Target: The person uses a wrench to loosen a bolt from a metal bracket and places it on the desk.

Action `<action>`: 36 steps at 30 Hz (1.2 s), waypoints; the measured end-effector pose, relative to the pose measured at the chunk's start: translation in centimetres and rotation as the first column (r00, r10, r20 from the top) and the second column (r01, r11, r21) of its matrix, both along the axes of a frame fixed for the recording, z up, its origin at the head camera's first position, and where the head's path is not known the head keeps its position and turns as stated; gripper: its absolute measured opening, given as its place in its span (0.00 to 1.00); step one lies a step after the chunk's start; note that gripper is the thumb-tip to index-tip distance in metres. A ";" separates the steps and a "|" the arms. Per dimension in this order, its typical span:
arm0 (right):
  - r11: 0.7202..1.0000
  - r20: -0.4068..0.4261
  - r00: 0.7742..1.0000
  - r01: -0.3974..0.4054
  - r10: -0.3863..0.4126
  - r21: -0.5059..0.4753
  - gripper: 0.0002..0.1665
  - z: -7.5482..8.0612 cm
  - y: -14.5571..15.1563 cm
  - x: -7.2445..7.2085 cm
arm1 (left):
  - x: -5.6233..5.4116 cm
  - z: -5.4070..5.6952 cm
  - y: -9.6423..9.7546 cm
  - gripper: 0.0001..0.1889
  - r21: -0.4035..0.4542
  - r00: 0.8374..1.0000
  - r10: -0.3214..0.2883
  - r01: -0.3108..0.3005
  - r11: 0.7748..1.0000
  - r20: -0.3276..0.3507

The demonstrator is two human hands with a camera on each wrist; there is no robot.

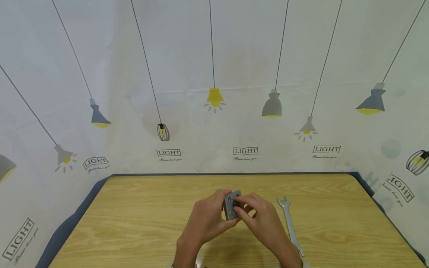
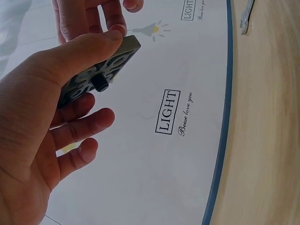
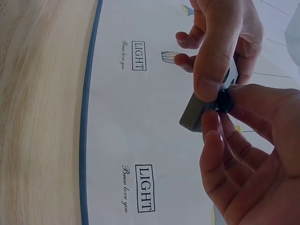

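Note:
My left hand (image 1: 205, 216) holds a small grey metal plate (image 1: 229, 206) with several holes, its thumb on one edge and fingers on the other. The plate is raised above the table and tilted. Through it runs a black bolt (image 2: 100, 82), whose threaded end sticks out of the face seen in the left wrist view. On the opposite face my right hand (image 1: 266, 222) pinches the bolt's dark outer part (image 3: 225, 100) between thumb and fingers. Those fingertips partly hide it, so whether it is a head or a nut cannot be told.
A silver open-ended wrench (image 1: 290, 226) lies on the wooden table (image 1: 134, 216), to the right of my right hand. Behind the table and along its sides hangs a pale sheet (image 1: 191, 123) printed with lamps.

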State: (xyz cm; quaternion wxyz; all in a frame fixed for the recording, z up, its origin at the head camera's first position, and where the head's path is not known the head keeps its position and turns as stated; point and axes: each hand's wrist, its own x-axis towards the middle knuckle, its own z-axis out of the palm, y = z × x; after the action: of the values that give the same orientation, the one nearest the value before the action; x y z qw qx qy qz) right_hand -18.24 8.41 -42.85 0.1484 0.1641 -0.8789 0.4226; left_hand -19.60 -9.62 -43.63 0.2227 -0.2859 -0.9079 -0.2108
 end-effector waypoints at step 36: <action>0.999 -0.028 0.999 -0.040 0.041 0.023 0.15 -0.2 0.2 0.2 | 0.0 0.2 -0.1 0.35 -0.013 1.000 -0.004 0.004 1.000 0.003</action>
State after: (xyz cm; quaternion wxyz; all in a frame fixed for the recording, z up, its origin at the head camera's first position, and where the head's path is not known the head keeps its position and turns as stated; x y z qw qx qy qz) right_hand -18.07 8.60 -43.07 0.1506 0.1895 -0.8779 0.4132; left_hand -19.59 -9.74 -43.46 0.2191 -0.2888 -0.9091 -0.2055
